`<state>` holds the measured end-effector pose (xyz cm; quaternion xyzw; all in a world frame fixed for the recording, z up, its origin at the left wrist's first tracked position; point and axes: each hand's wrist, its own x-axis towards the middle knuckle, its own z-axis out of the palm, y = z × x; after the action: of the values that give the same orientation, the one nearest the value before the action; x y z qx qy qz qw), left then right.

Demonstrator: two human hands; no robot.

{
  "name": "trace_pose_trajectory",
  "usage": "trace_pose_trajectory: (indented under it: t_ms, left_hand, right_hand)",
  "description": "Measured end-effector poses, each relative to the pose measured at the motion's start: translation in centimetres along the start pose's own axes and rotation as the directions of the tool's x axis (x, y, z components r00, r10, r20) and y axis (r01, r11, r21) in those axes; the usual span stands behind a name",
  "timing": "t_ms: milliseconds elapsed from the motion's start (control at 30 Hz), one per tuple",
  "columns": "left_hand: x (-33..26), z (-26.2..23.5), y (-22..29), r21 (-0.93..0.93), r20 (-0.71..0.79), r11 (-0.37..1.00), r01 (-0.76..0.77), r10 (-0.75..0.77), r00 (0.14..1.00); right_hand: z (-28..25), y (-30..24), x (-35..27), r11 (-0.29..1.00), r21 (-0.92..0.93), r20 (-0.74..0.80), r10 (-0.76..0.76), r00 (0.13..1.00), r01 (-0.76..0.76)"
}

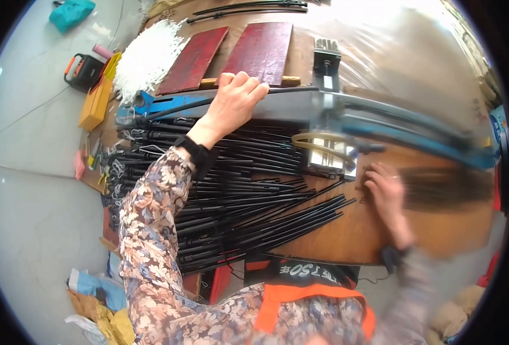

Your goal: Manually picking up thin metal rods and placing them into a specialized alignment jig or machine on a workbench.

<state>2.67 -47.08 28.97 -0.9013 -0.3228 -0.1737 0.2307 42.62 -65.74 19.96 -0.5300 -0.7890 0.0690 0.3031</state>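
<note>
My left hand (234,103) is closed, its fingers wrapped round a thin black rod (188,108) that passes along a long grey and blue rail (283,106). Fixed across the rail is a metal clamping device (326,109), with a looped yellowish hose (323,138) at its near side. Just right of the device's near end, my right hand (387,192) hovers over or rests on the table, somewhat blurred. Its fingers are bent and slightly apart, with nothing visible in them. Many black rods (254,198) with wire hooks at their left ends lie below my left arm.
A heap of white sticks (148,57) and two dark red boards (260,52) lie beyond the rail. More black rods (248,8) sit at the far edge. A blurred dark bundle (444,188) lies at right. On the left stands a yellow box (96,103).
</note>
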Motion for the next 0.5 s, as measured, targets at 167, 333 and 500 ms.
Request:
trace_pose_trajectory:
  t_ms: [167, 333, 500]
  left_hand:
    - [-0.9, -0.6, -4.5, -0.084, -0.037, 0.99, 0.113, -0.116, 0.993]
    - [-6.0, 1.4, -5.8, -0.055, 0.073, 0.997, 0.059, -0.055, 0.996]
    - [-6.8, -0.2, -2.9, -0.114, -0.008, 0.987, 0.111, -0.112, 0.994]
  right_hand:
    - [-0.8, -0.2, 0.0, 0.996, 0.086, -0.037, 0.022, 0.999, -0.018]
    - [-2.4, -3.1, 1.9, 0.997, 0.054, -0.034, 0.05, 0.998, -0.048]
    - [-2.5, -2.6, 2.3, 0.996, 0.045, 0.132, 0.075, 0.988, -0.082]
